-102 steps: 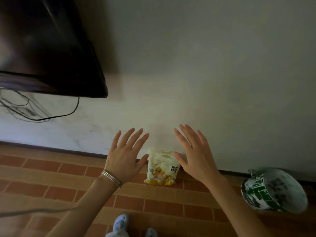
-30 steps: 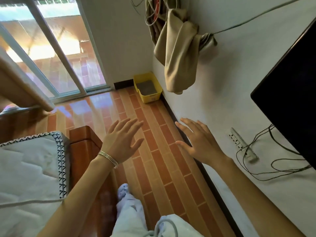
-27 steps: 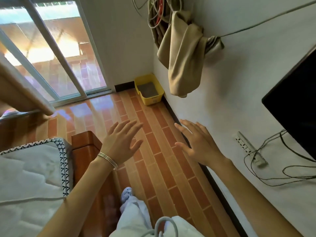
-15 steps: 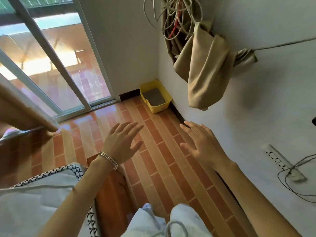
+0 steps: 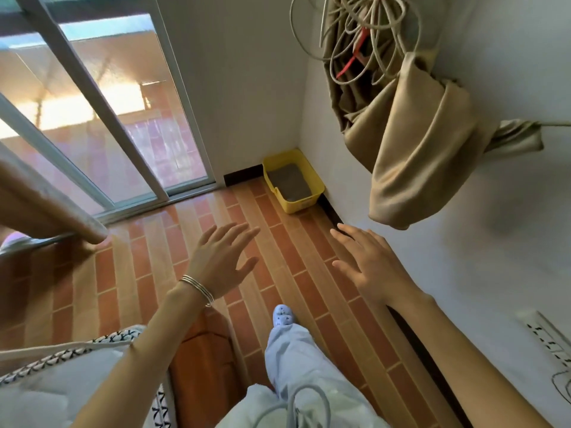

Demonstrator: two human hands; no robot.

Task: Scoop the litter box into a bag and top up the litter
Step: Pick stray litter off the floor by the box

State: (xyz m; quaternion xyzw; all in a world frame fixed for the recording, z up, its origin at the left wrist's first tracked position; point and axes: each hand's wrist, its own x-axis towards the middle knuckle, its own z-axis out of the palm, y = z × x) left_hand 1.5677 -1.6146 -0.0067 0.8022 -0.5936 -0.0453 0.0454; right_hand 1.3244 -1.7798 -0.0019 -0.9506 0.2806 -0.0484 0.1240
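Ahead, both hands empty and spread above the tiled floor, litter box in the far corner.

Left hand [image 5: 221, 257], with thin bangles [image 5: 197, 288] at the wrist, and right hand [image 5: 367, 264] are held palm-down with fingers extended, grasping nothing and well apart from each other. Yellow litter box [image 5: 309, 200], containing grey litter [image 5: 290, 182], stands on the floor [image 5: 278, 257] in the corner against the wall, near the sliding glass door [image 5: 123, 118]. Beige curtain [image 5: 414, 143] hangs bundled with coiled cables [image 5: 364, 35] on the right wall. One blue shoe [image 5: 282, 316] is stepped forward below the hands.
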